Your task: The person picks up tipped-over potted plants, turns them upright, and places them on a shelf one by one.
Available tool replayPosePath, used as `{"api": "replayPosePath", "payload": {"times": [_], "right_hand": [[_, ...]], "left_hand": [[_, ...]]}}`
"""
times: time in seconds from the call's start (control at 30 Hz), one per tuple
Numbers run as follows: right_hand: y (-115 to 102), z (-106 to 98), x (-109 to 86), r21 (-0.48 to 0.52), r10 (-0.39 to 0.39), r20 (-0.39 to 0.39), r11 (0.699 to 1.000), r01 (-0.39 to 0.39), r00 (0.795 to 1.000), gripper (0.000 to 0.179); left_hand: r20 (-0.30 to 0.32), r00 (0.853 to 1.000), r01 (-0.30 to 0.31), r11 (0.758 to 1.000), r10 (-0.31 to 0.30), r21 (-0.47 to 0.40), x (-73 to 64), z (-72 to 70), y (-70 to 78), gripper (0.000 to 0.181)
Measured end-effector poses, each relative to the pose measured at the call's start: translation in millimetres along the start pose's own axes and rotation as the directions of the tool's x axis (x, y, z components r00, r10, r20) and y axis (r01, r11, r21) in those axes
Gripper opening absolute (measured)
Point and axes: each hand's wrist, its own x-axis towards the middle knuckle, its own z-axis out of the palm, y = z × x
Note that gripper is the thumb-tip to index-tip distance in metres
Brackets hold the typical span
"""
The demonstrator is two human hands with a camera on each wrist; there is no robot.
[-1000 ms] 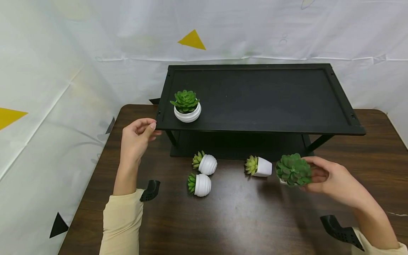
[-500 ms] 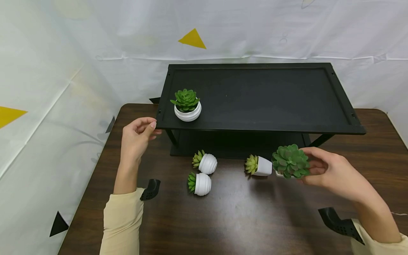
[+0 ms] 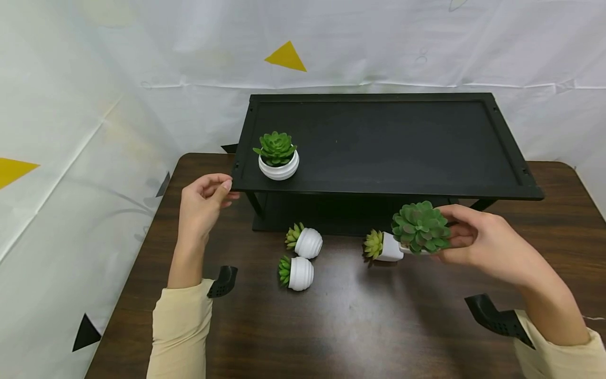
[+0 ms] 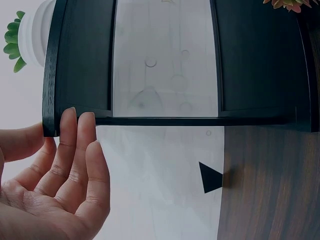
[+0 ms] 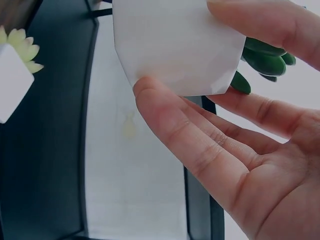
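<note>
My right hand [image 3: 492,250] holds a potted succulent [image 3: 420,226] with a broad green rosette, raised in front of the black two-tier shelf [image 3: 393,142]. In the right wrist view, thumb and fingers grip its white angular pot [image 5: 175,52]. At the shelf's front left corner, my left hand [image 3: 202,205] pinches the edge of the top board, thumb on one face and fingers on the other. Beneath the held plant, a small succulent in a white square pot [image 3: 391,248] lies on its side, partly overlapped by it in the head view.
A green succulent in a round white pot [image 3: 279,167] stands upright on the top board's left end. Two more round white pots, an upper one [image 3: 309,243] and a lower one [image 3: 301,273], lie tipped on the brown table [image 3: 331,337]. White sheeting [image 3: 379,47] hangs behind.
My right hand has carried the held succulent up and to the left, toward the shelf's front edge. The left hand keeps its pinch on the corner.
</note>
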Motion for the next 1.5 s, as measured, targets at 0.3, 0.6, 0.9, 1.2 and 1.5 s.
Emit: {"api": "replayPosePath", "payload": {"times": [0.3,0.6,0.9,1.2,1.5], "right_hand": [[-17,-6,8.5,-0.024,0.031,0.043,0.999,-0.03,0.999,0.079],[-35,-11,17.9,-0.04,0.029,0.055,0.999,-0.027,0.998,0.083],[-47,-13,26.2,-0.024,-0.003,0.074,1.0,0.005,0.997,0.078],[-60,-16,33.9,0.021,-0.027,0.092,0.999,0.025,0.995,0.068],[-76,-17,41.9,0.041,-0.075,0.084,0.997,0.071,0.994,0.059]], "left_hand": [[0.001,1.0,-0.005,1.0,0.005,-0.002,0.1,0.2,0.0,0.019],[0.003,1.0,-0.003,1.0,0.003,0.0,0.1,0.4,0.1,0.019],[0.001,1.0,0.005,1.0,-0.005,0.014,0.2,0.3,0.5,0.019],[0.002,1.0,0.002,1.0,-0.002,0.014,0.1,0.1,0.5,0.02],[0.0,1.0,0.002,1.0,-0.002,0.016,-0.4,0.1,0.5,0.02]]}}
